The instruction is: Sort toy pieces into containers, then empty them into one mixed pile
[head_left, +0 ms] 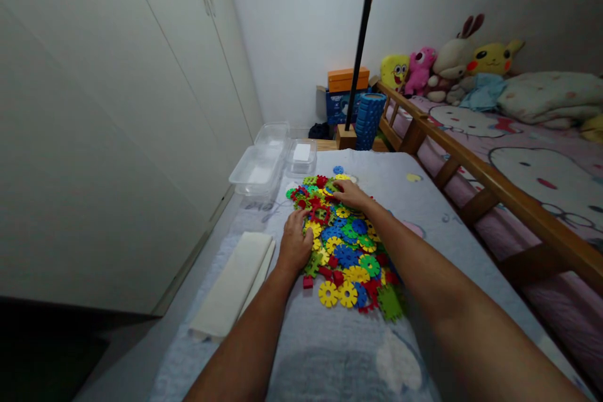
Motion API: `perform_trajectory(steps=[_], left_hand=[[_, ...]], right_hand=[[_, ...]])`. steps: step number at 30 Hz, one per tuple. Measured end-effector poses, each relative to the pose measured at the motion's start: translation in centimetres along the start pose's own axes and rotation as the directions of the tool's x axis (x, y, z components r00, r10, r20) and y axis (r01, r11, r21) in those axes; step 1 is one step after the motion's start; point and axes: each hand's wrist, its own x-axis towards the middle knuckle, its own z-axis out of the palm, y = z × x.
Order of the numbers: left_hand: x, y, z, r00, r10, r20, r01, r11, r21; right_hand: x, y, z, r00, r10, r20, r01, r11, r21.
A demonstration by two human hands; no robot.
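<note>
A heap of colourful plastic interlocking pieces [346, 255], in yellow, blue, green and red, lies spread on the bed. Some are notched discs, others squares or small red blocks [308, 282]. My left hand [296, 242] rests against the heap's left edge, thumb apart from the fingers, near a yellow notched disc [313, 228]. At the far end of the heap, my right hand [353, 195] reaches in from the right, its fingers spread over the pieces beside a green square piece [331, 185]. The undersides of both hands are hidden.
Clear plastic containers [257, 169] stand at the far left, next to a smaller lidded box [302, 156]. A folded cream cloth [233, 286] lies left of my left arm. A wooden bed rail [494, 179] runs along the right, and white cabinet doors [117, 138] along the left.
</note>
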Motion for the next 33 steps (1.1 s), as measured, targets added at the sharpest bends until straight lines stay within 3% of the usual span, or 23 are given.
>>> perform_trajectory(steps=[4, 8, 10, 13, 17, 20, 23, 30, 33], left_hand=[[0.0, 0.4, 0.2, 0.996, -0.063, -0.058, 0.066, 0.997, 0.050], [0.7, 1.3, 0.1, 0.989, -0.089, -0.116, 0.109, 0.977, 0.184], [1.9, 1.6, 0.0, 0.991, -0.055, -0.124, 0.081, 0.974, 0.213], [5.2, 1.7, 0.0, 0.996, -0.020, -0.086, 0.041, 0.967, 0.253], [10.4, 1.4, 0.1, 0.975, -0.211, 0.076, 0.161, 0.893, 0.420], [13.3, 1.0, 0.3, 0.913, -0.351, 0.208, 0.205, 0.836, 0.510], [14.9, 0.8, 0.5, 0.850, -0.406, 0.336, 0.178, 0.822, 0.541], [15.5, 1.9, 1.3, 0.801, -0.255, 0.542, -0.030, 0.886, 0.462], [14.5, 2.9, 1.4, 0.750, -0.129, 0.649, -0.152, 0.921, 0.358]], right_hand=[[-4.1, -0.4, -0.3, 0.999, -0.032, 0.040, 0.028, 0.996, 0.089], [-8.8, -0.7, -1.6, 0.974, -0.211, 0.080, 0.176, 0.932, 0.317], [-10.7, -0.3, -2.5, 0.976, -0.216, -0.010, 0.204, 0.907, 0.367], [-12.3, 1.4, -3.1, 0.973, -0.065, -0.220, 0.147, 0.913, 0.381], [-12.9, 4.9, -1.6, 0.879, 0.169, -0.445, -0.002, 0.936, 0.352], [-12.8, 6.9, 0.5, 0.834, 0.284, -0.473, -0.105, 0.923, 0.370], [-12.7, 7.6, 2.0, 0.844, 0.292, -0.449, -0.119, 0.919, 0.375], [-12.8, 6.9, 2.1, 0.890, 0.176, -0.421, -0.074, 0.966, 0.247], [-12.9, 6.7, 1.9, 0.903, 0.169, -0.396, -0.075, 0.968, 0.241]])
